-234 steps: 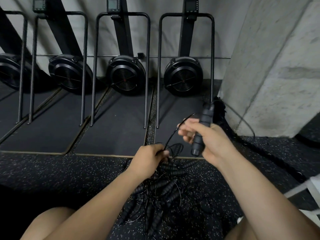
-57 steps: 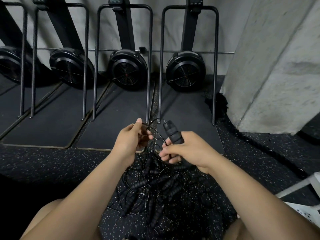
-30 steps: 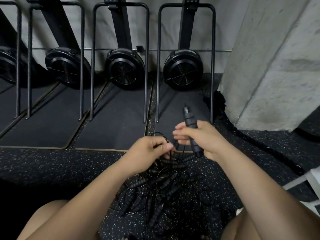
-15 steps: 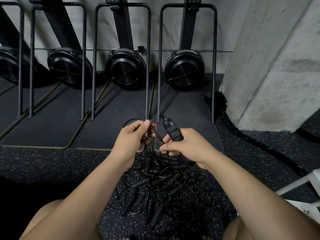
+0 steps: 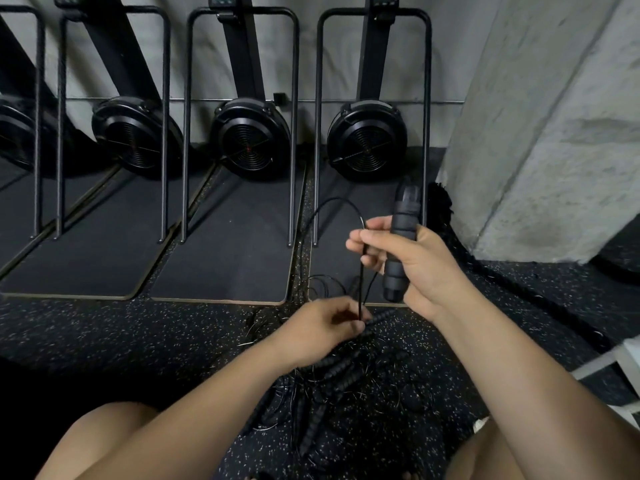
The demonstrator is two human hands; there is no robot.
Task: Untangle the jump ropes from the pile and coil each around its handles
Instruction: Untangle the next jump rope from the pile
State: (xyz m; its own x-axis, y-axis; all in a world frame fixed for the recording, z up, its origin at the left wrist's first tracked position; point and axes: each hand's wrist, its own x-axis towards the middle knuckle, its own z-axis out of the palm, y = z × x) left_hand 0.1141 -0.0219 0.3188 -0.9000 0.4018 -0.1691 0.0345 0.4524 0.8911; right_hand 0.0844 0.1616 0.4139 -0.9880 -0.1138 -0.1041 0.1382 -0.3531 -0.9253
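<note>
- Head view: right hand (image 5: 420, 268) curls round one foam handle (image 5: 401, 237), raised above the pile (image 5: 332, 382).
- Left hand (image 5: 320, 329) pinches its cord (image 5: 361, 282).
- Pile lies tangled on the floor (image 5: 138, 334); no coiled rope visible, so likely early.

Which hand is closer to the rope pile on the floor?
Left. The left hand pinches a cord just over the pile; the right hand holds a handle higher up, farther from it.

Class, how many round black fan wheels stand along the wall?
4 fan wheels: one cut by the left edge, the next, the middle, the rightmost. Others may lie off-frame.
</note>
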